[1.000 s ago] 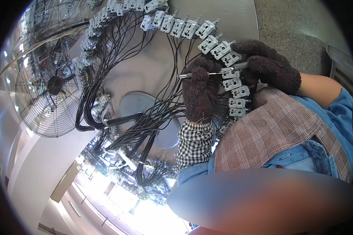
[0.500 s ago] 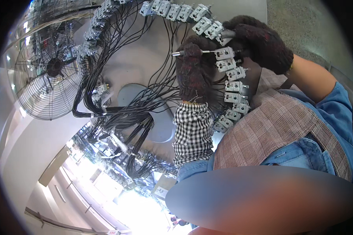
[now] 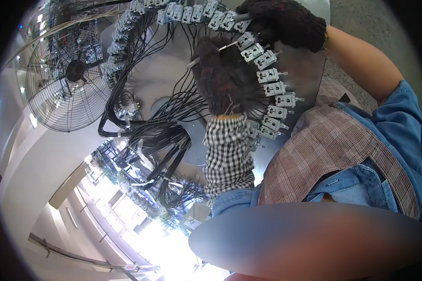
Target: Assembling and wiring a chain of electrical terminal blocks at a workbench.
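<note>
A ring of grey box-shaped connectors (image 3: 267, 75) on black wires curves around a round metal table (image 3: 173, 157). My left hand (image 3: 216, 82), in a dark knit glove, is closed on a slim metal screwdriver-like tool (image 3: 229, 45). Its thin shaft reaches to a connector (image 3: 246, 41) in the ring; whether the tip is inside cannot be told. Beyond it, my right hand (image 3: 286, 23), also gloved, is closed at the ring's far right side. A grey rod-like piece (image 3: 242, 18) shows at its fingers, but what they grip is mostly hidden.
Thick black wire bundles (image 3: 162, 140) gather at the table's middle and hang over its near left edge. A caged fan (image 3: 74, 71) stands at the left. More connectors (image 3: 194, 13) line the far side. Speckled floor (image 3: 356, 47) shows at the right.
Both hands have shifted away from me and left, along with the connectors near them. The tool now slants more, its tip still at a connector. The whole view has shifted slightly.
</note>
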### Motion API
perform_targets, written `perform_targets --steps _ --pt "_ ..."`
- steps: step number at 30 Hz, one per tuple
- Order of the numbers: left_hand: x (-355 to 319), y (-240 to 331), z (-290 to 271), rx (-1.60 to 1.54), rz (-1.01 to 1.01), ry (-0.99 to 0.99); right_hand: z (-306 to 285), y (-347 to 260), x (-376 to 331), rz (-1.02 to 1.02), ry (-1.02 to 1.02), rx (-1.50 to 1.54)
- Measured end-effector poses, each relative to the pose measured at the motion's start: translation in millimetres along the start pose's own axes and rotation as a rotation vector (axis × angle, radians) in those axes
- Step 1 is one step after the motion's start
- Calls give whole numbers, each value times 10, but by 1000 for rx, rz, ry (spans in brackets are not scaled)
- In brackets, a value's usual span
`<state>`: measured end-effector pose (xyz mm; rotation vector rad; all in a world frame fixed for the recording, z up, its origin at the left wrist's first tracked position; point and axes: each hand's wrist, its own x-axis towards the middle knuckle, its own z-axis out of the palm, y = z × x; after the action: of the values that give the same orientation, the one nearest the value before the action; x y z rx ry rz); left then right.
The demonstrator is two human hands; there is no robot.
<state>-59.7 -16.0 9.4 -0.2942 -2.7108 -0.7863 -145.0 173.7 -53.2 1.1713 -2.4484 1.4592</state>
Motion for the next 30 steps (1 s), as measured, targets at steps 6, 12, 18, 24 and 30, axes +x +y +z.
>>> perform_targets --steps 6,12,18,24,30 --pt "-326 100 -377 -916 -518 128 -24 -71 -45 24 -3 -18" --pt "-552 -106 -257 -902 -321 -32 -139 -220 -105 717 -79 726" --pt "-380 32 110 -1482 -708 -19 -169 -120 -210 192 -54 73" --pt "-504 -8 365 -1670 -668 38 -366 -116 -243 21 -84 -145" --pt "-457 135 298 -1633 -806 48 -470 -240 -675 617 152 873"
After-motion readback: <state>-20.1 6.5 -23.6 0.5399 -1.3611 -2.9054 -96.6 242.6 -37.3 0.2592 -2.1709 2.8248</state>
